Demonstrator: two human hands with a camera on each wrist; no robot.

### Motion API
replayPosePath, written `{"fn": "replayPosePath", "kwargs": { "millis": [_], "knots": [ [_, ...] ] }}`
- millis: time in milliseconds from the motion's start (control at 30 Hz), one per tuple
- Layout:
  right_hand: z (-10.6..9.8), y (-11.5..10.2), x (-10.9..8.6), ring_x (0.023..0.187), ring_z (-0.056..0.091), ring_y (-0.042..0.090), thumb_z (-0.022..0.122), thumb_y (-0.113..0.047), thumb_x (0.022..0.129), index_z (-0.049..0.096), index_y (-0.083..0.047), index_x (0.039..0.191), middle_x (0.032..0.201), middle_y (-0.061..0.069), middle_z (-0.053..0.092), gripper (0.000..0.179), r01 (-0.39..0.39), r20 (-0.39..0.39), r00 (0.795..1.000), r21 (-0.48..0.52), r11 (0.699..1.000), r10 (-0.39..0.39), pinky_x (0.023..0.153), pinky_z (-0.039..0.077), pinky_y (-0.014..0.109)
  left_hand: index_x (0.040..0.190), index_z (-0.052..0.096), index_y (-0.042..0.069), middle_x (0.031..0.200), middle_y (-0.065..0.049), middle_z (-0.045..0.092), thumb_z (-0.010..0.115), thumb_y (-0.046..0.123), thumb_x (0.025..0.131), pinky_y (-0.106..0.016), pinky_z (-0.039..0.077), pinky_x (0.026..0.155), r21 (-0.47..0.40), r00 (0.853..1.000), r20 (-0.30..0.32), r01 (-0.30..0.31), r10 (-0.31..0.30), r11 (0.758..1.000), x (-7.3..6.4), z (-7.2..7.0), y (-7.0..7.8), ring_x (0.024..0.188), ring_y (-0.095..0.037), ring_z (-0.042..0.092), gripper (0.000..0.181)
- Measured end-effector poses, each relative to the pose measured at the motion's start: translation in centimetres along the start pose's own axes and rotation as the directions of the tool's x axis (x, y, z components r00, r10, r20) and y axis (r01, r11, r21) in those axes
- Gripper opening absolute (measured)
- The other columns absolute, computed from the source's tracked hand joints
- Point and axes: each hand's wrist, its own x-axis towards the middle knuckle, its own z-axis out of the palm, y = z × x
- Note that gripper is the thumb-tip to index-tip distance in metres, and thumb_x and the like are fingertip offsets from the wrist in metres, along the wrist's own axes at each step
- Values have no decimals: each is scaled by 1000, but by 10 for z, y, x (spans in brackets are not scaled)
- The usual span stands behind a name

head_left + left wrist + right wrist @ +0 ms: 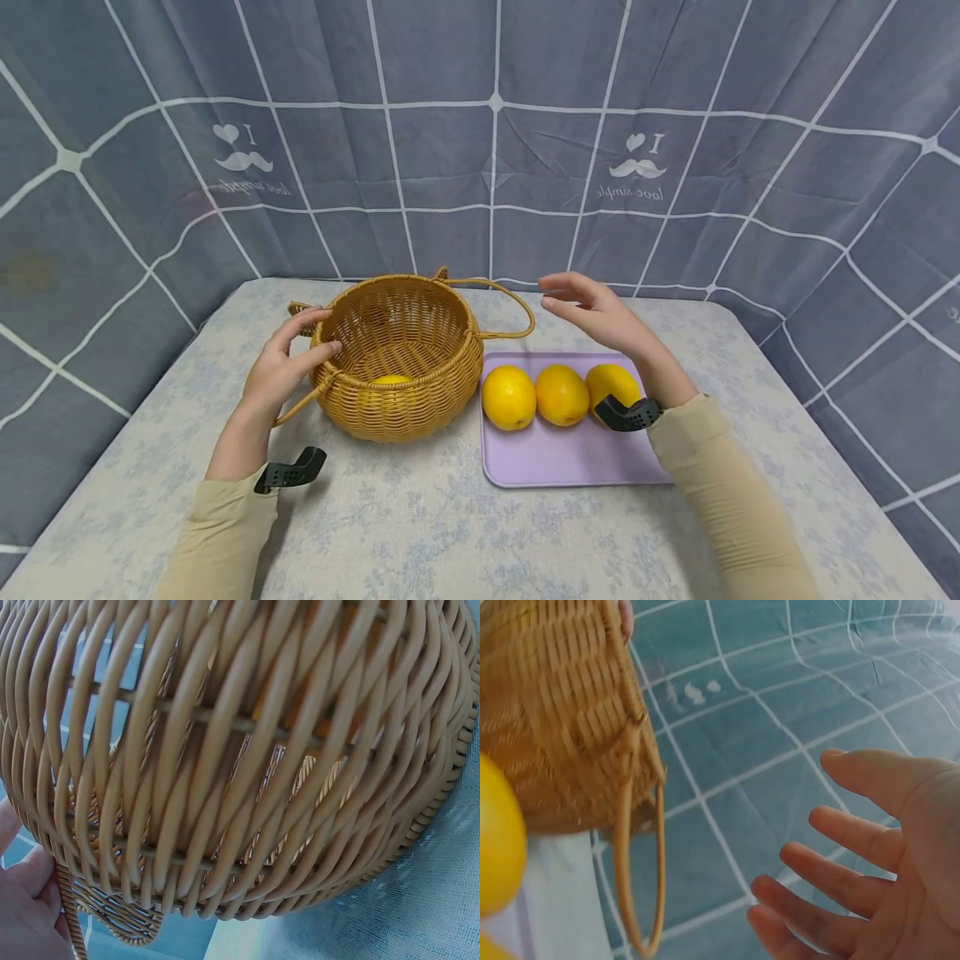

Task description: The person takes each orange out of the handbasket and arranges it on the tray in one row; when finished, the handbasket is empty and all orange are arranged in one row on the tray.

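My left hand (277,371) grips the left rim of a round wicker basket (408,412), thumb and fingers over the edge. In the left wrist view the basket's woven side (202,750) fills most of the picture, and part of the left hand (30,904) shows at the rim. A yellow fruit (392,380) lies inside the basket. My right hand (592,312) is raised behind the tray, fingers spread and holding nothing; the right wrist view shows its open palm (885,862). The basket's right handle (517,304) is the nearest thing to it.
On a lilac tray (555,462) three yellow-orange fruits, like oranges, sit in a row: left (508,398), middle (562,395) and right (611,385). A pale floral cloth (390,517) covers the table. Behind hangs a grey-blue checked curtain (450,167).
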Motion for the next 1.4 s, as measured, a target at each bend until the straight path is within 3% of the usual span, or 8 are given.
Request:
{"fn": "replayPosePath", "kwargs": {
  "millis": [267,533,633,800,900,1133,1333,1400],
  "knots": [
    [19,-31,43,112,54,21,57,-31,94,52,-12,131,130,6,54,42,40,128,990,111,993,-55,93,44,42,140,43,11,152,-6,25,66,24,89,-64,9,105,2,1000,3,3,-3,1000,0,-1,-2,141,-31,9,58],
    [47,-67,86,111,55,18,57,-31,94,53,-13,130,128,3,55,41,56,316,943,146,988,-100,91,48,38,140,44,11,152,-6,26,66,25,88,-65,9,104,1,1000,4,-15,15,1000,-1,-1,-3,141,-30,10,58],
    [59,-76,100,113,54,20,58,-30,93,54,-15,129,125,1,57,39,43,404,908,169,985,-109,91,48,38,140,45,11,151,-6,27,66,25,88,-65,10,104,3,1000,3,-18,18,1000,-1,0,-3,140,-30,11,58],
    [77,-83,121,114,54,18,60,-27,92,56,-15,129,126,-2,57,39,2,556,824,191,982,-110,93,47,39,139,45,10,150,-7,28,66,26,88,-65,10,104,-3,1000,-3,-15,15,1000,0,1,-2,140,-31,13,57],
    [88,-84,132,113,54,18,61,-22,92,55,-12,130,129,1,55,40,-50,612,785,222,974,-100,96,45,41,138,46,9,149,-8,29,66,25,88,-64,11,104,-8,1000,-5,-14,14,1000,1,1,-1,138,-31,16,56],
    [112,-78,152,116,52,19,63,-14,90,53,-6,131,133,7,52,43,-174,683,729,250,952,-46,95,45,38,138,46,10,150,-7,28,66,25,88,-65,12,104,-8,1000,0,-9,9,1000,1,1,0,139,-31,13,56],
    [124,-70,160,114,52,17,64,-9,88,53,-3,130,134,8,52,44,-215,727,686,237,947,-26,86,48,35,136,47,8,149,-8,30,66,23,88,-65,11,103,-20,1000,-8,-27,27,999,2,1,-3,136,-31,20,54],
    [128,-67,162,115,52,17,63,-9,88,52,-2,131,132,6,53,44,-226,748,664,229,947,-23,89,47,37,136,48,7,149,-9,30,66,23,88,-65,10,103,-15,999,-13,-34,34,999,2,0,-4,135,-31,21,54]
  ]
}}
